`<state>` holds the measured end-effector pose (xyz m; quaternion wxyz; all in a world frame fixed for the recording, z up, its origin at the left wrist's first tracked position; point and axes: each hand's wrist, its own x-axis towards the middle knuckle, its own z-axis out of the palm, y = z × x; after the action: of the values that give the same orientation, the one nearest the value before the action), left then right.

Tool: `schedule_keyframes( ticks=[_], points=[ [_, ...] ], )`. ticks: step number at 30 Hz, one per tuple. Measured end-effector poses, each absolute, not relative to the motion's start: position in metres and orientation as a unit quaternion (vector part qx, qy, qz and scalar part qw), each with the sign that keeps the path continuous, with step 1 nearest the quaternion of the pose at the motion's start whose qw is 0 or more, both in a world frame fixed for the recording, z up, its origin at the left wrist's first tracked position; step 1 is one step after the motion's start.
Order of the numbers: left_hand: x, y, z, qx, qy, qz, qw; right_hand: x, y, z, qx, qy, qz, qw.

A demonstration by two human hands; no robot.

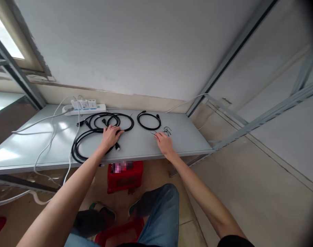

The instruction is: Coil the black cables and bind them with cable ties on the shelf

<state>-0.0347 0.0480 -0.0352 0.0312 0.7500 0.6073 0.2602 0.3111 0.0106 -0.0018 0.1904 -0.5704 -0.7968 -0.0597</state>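
Bare forearms [65, 192] extend from the lower edge of view, above a pair of blue jeans [166, 209], toward a pale grey worktop [138, 149] set against a wall. At left, the left hand [111, 135] rests on a cluster of overlapping black cables [96, 130], its fingers bent downward and the thumb angled out; whether they grip a strand cannot be told. At right, the right hand [164, 142] has its fingers drawn narrow at the tips, apparently on a thin black tie [153, 133]. Just beside it lies a small tangle of similar ties [167, 130], and behind it a separate coiled cable [148, 129], apart from the cluster.

Several loops in the cluster cross one another, so a pull on one could drag its neighbours or knot them. One loop runs close to the worktop's front edge, above a red stool [125, 181]; a careless sweep of the left forearm could tip it over. The tie, slight as it looks, could slip from the fingertips or snag among the others. White cords [52, 132] trail from the power strip [101, 109] past the cluster's left side and might catch in a dragged loop.
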Motion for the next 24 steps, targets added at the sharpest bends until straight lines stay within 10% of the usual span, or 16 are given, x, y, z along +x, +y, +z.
schedule_keyframes(
  ticks=[24],
  points=[
    [-0.035,0.045,-0.032,0.743,0.587,0.321,-0.02,0.299,0.042,-0.032,-0.523,-0.793,0.029,0.311]
  ],
)
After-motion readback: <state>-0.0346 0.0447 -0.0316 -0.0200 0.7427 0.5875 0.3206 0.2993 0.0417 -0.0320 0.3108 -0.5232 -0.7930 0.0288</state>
